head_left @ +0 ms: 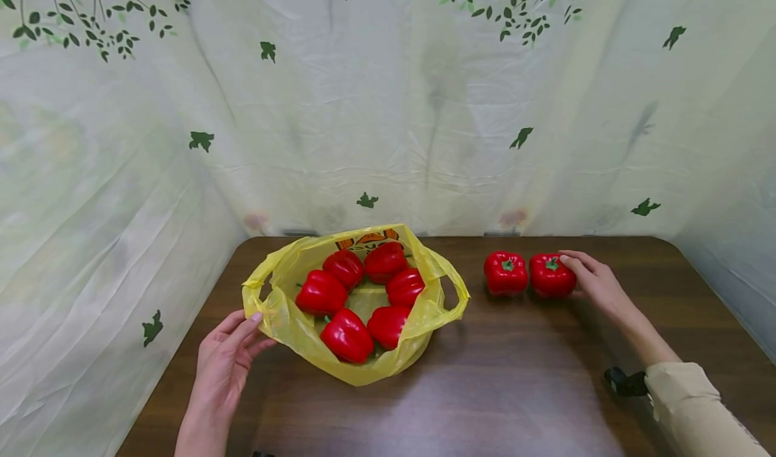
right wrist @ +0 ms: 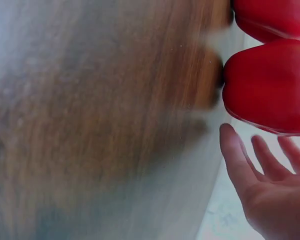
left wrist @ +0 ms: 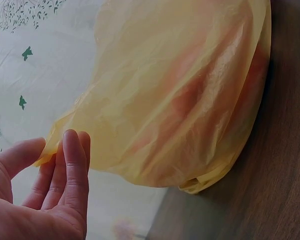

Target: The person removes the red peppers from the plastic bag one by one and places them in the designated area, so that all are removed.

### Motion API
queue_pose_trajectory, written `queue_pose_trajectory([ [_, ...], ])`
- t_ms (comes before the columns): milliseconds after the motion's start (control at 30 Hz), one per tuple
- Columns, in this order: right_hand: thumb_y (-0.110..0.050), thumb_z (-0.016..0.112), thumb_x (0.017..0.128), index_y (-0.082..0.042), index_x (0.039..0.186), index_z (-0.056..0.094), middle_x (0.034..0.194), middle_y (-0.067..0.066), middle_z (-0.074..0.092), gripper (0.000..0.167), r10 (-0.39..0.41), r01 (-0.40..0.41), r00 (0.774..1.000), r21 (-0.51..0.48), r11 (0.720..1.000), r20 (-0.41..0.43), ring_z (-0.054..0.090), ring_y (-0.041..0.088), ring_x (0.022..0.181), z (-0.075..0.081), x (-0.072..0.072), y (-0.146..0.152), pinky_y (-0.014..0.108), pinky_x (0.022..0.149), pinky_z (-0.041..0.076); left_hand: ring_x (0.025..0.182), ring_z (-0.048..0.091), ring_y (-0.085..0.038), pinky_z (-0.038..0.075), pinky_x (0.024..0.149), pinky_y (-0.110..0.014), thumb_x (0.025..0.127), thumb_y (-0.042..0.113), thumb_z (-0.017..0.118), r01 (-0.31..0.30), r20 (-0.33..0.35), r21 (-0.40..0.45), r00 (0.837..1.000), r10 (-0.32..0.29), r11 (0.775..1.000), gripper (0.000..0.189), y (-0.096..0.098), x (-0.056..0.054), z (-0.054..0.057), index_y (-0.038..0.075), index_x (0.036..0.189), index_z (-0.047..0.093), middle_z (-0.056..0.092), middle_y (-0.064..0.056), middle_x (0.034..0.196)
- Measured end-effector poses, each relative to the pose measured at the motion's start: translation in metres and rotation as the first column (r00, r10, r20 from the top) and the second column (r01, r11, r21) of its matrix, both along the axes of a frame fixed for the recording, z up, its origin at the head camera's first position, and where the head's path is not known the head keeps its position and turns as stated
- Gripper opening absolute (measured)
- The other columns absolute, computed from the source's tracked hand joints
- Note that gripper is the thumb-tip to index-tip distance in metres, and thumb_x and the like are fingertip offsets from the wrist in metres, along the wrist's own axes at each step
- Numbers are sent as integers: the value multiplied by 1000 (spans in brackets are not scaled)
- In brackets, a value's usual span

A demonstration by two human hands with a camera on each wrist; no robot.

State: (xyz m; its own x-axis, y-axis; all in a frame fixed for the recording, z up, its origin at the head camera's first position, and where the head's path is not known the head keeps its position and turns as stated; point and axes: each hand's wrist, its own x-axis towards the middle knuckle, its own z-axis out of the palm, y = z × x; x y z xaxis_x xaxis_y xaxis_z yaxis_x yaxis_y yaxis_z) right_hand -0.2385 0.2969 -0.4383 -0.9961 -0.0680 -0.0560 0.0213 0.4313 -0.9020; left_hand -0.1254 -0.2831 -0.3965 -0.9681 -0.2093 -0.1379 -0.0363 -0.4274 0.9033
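A yellow plastic bag [head_left: 281, 312] stands open on the table with several red bell peppers [head_left: 347, 336] inside. My left hand [head_left: 227, 356] pinches the bag's left edge between thumb and fingers; the left wrist view shows the thin film [left wrist: 57, 145] between them. Two more red bell peppers sit side by side to the right of the bag, a left one [head_left: 506, 273] and a right one [head_left: 550, 278]. At the right side of the right pepper is my right hand [head_left: 597, 285], its fingers [right wrist: 235, 155] extended and reaching close to the pepper's skin [right wrist: 270, 90].
The dark wooden table [head_left: 485, 389] ends at the back against a pale hanging sheet [head_left: 388, 106] printed with leaves. A black strap piece [head_left: 624, 381] sits at my right wrist, by a beige sleeve [head_left: 691, 396].
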Motion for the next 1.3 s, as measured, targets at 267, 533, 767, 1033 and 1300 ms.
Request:
queue_pose_trajectory([
  [267,-47,51,99,-7,153,27,149,29,32,72,31,-25,999,127,992,-45,33,50,129,3,5,-1,62,92,47,88,71,-18,59,73,-33,96,4,63,5,-22,7,1000,-5,1000,15,1,0,-1,8,107,72,72,-5,104],
  [533,-44,52,99,-6,151,32,143,29,38,67,48,-40,997,134,990,-56,42,46,122,1,5,-7,43,83,53,88,71,-18,59,73,-33,96,4,62,6,-21,13,1000,-6,1000,14,1,0,-2,8,106,72,72,-5,104],
  [767,-41,52,100,-5,150,33,143,28,39,64,58,-51,997,123,991,-56,45,44,121,0,4,-12,33,78,54,89,71,-18,59,73,-33,96,5,63,4,-12,10,1000,-4,1000,14,1,0,-1,9,107,72,72,-5,104],
  [1033,-40,50,101,-4,153,26,147,30,33,67,60,-56,998,98,994,-30,40,47,125,-1,4,-14,50,86,55,89,71,-18,59,74,-33,96,5,63,2,-15,5,1000,-2,1000,14,1,0,0,8,107,72,72,-5,104],
  [1300,-42,52,101,-5,153,25,150,28,33,70,19,1,990,141,990,-140,36,51,131,11,11,-12,68,97,39,89,71,-18,59,73,-33,96,4,62,7,-29,11,1000,-7,1000,14,2,1,-1,8,106,72,72,-5,103],
])
